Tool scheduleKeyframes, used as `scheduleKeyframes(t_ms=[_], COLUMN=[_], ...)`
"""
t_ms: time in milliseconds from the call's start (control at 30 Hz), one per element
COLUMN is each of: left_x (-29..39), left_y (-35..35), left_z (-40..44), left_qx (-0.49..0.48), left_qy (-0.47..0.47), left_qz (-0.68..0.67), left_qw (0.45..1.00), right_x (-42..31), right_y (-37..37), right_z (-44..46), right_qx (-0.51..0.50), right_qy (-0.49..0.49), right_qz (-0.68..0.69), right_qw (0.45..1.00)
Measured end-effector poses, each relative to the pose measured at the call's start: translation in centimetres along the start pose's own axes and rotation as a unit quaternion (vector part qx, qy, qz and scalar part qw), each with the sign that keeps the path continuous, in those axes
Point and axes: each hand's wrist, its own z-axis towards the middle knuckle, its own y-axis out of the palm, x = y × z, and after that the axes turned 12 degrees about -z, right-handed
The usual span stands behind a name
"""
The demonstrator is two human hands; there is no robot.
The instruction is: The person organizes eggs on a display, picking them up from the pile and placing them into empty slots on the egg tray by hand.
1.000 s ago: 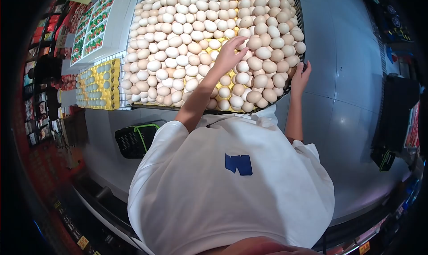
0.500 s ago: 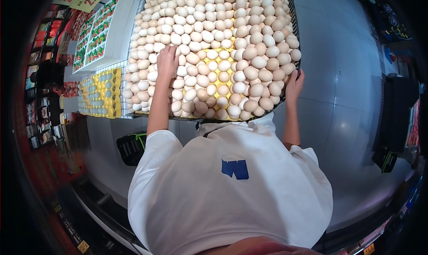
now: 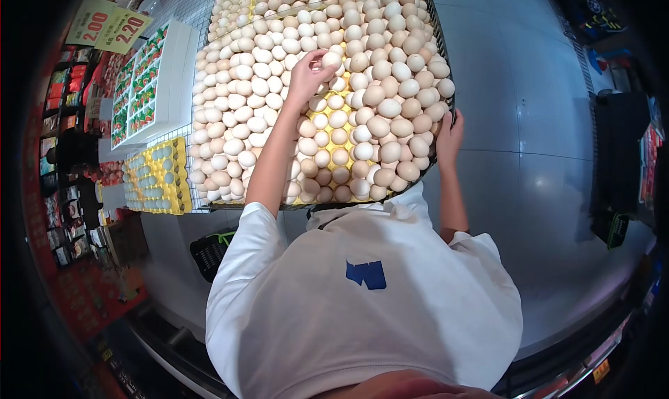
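A pale egg (image 3: 332,59) sits between the thumb and fingers of my left hand (image 3: 311,78). That hand is above the egg display, beside the strip where a yellow egg tray (image 3: 323,138) shows between single eggs. Brown and cream eggs (image 3: 261,71) are piled densely on both sides of the strip. At the right side, my right hand (image 3: 450,135) grips the dark edge of the display rack (image 3: 453,85), close to the outermost eggs. Part of its fingers is hidden behind the edge.
To the left are a yellow tray of bluish eggs (image 3: 159,176) and a white box of green-and-red packs (image 3: 146,85), under price signs (image 3: 108,25). A black basket with green handles (image 3: 212,252) is on the floor (image 3: 516,183). Shelves (image 3: 66,190) line the far left.
My left hand has moved right from the left-hand pile to the tray strip, now with an egg in its fingers. My right hand stays at the rack's edge. The view has shifted slightly.
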Motion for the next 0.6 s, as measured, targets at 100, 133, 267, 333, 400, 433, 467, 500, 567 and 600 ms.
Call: scheduleKeyframes(t_ms=[100, 133, 267, 333, 400, 433, 467, 500, 567, 600], left_x=[0.8, 1.2, 0.7, 0.5, 0.1, 0.2, -0.1, -0.1, -0.2, -0.1], left_y=[3.7, 4.8, 8.2, 9.5, 10.6, 11.0, 11.4, 11.7, 12.2, 12.4], left_z=[3.1, 3.9, 7.3, 7.8, 7.6, 7.5, 7.6, 7.6, 7.4, 7.2], left_qx=[-0.009, -0.018, -0.033, -0.025, -0.033, -0.04, -0.03, -0.031, -0.021, -0.02], left_qy=[0.047, 0.068, 0.084, 0.098, 0.07, 0.041, 0.045, 0.045, 0.032, 0.031], left_qz=[0.014, 0.03, 0.013, 0.003, -0.021, -0.043, -0.012, -0.013, -0.008, -0.009], left_qw=[0.999, 0.997, 0.996, 0.995, 0.997, 0.997, 0.998, 0.998, 0.999, 0.999], right_x=[0.2, 0.2, 0.6, 0.8, 0.9, 1.0, 1.1, 1.0, 0.8, 0.7], right_y=[0.1, 0.1, 0.4, 0.4, 0.5, 0.6, 0.6, 0.6, 0.5, 0.5], right_z=[0.1, 0.1, 0.3, 0.3, 0.3, 0.4, 0.3, 0.4, 0.3, 0.3], right_qx=[-0.002, 0.0, 0.001, 0.0, -0.002, 0.001, 0.003, 0.004, 0.007, 0.006], right_qy=[0.001, 0.001, 0.006, 0.008, 0.01, 0.01, 0.009, 0.009, 0.013, 0.013], right_qz=[0.009, 0.008, 0.018, 0.027, 0.036, 0.032, 0.027, 0.026, 0.013, 0.012], right_qw=[1.0, 1.0, 1.0, 1.0, 0.999, 0.999, 1.0, 1.0, 1.0, 1.0])
